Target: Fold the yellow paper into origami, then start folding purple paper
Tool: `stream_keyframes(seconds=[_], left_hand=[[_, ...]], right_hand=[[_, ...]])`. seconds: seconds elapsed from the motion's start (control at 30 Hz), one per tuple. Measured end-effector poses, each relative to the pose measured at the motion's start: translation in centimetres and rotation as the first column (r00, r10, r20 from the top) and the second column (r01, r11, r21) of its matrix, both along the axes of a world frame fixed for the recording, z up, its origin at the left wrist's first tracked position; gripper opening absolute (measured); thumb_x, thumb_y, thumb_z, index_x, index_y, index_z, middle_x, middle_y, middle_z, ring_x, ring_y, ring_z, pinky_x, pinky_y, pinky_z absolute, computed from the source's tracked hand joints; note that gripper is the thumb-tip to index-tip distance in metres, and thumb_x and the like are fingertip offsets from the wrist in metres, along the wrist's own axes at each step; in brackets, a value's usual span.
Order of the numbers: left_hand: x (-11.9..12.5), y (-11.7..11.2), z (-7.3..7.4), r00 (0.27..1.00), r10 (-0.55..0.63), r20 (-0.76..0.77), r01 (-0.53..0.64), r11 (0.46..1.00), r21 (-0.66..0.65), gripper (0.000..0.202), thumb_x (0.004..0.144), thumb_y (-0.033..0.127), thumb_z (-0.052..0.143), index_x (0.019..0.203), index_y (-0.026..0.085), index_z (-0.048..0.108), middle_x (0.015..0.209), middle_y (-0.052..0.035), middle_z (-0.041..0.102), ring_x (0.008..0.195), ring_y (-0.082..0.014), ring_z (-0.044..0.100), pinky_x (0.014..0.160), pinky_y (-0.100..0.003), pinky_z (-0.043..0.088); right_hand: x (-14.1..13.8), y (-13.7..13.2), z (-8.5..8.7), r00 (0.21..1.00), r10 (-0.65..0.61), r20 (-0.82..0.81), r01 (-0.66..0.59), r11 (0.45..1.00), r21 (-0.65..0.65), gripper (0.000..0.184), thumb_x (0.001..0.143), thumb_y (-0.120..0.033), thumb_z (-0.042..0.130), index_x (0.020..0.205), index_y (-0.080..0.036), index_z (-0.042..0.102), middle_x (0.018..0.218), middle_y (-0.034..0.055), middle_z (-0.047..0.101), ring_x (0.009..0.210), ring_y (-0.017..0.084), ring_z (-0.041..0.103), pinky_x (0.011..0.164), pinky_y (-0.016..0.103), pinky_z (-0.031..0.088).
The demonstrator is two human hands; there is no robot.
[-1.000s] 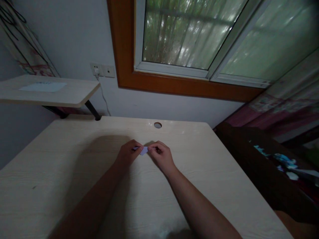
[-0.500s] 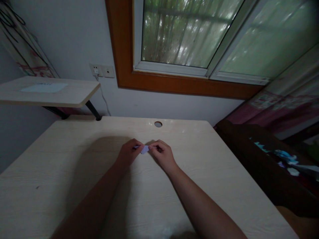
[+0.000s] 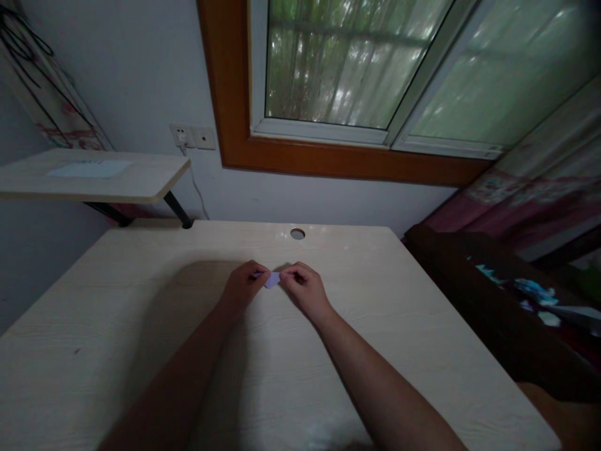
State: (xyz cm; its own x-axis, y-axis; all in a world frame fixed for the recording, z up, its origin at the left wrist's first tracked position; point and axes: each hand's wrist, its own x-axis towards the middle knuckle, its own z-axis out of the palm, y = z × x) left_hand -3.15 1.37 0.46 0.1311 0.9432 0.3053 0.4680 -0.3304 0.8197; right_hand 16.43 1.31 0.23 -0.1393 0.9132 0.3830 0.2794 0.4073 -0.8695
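A small piece of purple paper (image 3: 273, 280) is held between my two hands, over the far middle part of the pale wooden desk (image 3: 300, 363). My left hand (image 3: 243, 285) pinches its left side between thumb and fingers. On the opposite side, my right hand (image 3: 305, 286) grips the paper's right end, thumb against fingers. Only the middle of the paper and a bit at its left show; fingers cover the rest, so its full shape cannot be made out.
A round cable hole (image 3: 297, 233) is cut near the desk's back edge. At the left stands a raised shelf (image 3: 154, 175) with a white sheet (image 3: 89, 169) on it. A window (image 3: 347, 69) rises behind. To the right, a dark wooden surface (image 3: 451, 282) carries blue and white scraps (image 3: 535, 291).
The camera view has shifted very slightly. Both hands keep their pinch on the purple paper, with hardly any movement.
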Motion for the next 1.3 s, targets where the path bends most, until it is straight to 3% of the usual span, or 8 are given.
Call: stream_keyframes(seconds=[0.23, 0.6, 0.93, 1.3], left_hand=[[0.2, -0.3, 0.6, 0.998, 0.023, 0.053, -0.022, 0.999, -0.029, 0.017, 0.084, 0.033, 0.059, 0.077, 0.019, 0.067, 0.075, -0.0005, 0.066, 0.069, -0.0138, 0.059, 0.067, -0.025, 0.045], [-0.4, 0.2, -0.5, 0.989, 0.016, 0.145, -0.008, 0.998, -0.055, 0.019, 0.084, 0.035, 0.059, 0.080, 0.019, 0.068, 0.079, -0.0019, 0.068, 0.074, -0.0153, 0.063, 0.069, -0.025, 0.048], [-0.4, 0.4, -0.6, 0.958, 0.031, 0.285, 0.003, 0.993, -0.117, 0.019, 0.082, 0.036, 0.062, 0.079, 0.018, 0.066, 0.075, -0.0008, 0.066, 0.069, -0.0136, 0.059, 0.066, -0.024, 0.046], [0.0, -0.1, 0.1, 0.994, -0.023, 0.103, 0.031, 0.997, -0.072, 0.015, 0.083, 0.032, 0.062, 0.080, 0.019, 0.067, 0.078, -0.0008, 0.068, 0.074, -0.0147, 0.061, 0.069, -0.025, 0.047]], right_hand=[[0.2, 0.0, -0.4, 0.998, -0.042, -0.048, 0.040, 0.998, -0.041, 0.016, 0.084, -0.035, 0.066, 0.082, -0.021, 0.073, 0.077, 0.0022, 0.064, 0.070, 0.016, 0.056, 0.065, 0.028, 0.042], [0.4, 0.0, -0.5, 0.981, -0.111, -0.162, 0.085, 0.984, -0.158, 0.023, 0.081, -0.041, 0.067, 0.083, -0.019, 0.072, 0.082, 0.0043, 0.070, 0.073, 0.018, 0.059, 0.071, 0.030, 0.047], [0.5, 0.4, -0.7, 0.970, -0.102, -0.222, 0.058, 0.979, -0.195, 0.020, 0.081, -0.039, 0.067, 0.082, -0.019, 0.070, 0.076, 0.0020, 0.066, 0.070, 0.016, 0.056, 0.068, 0.029, 0.045], [0.0, 0.0, -0.4, 0.996, -0.022, -0.083, 0.018, 0.998, -0.053, 0.018, 0.086, -0.036, 0.064, 0.083, -0.020, 0.070, 0.079, 0.0027, 0.064, 0.072, 0.016, 0.057, 0.066, 0.027, 0.044]])
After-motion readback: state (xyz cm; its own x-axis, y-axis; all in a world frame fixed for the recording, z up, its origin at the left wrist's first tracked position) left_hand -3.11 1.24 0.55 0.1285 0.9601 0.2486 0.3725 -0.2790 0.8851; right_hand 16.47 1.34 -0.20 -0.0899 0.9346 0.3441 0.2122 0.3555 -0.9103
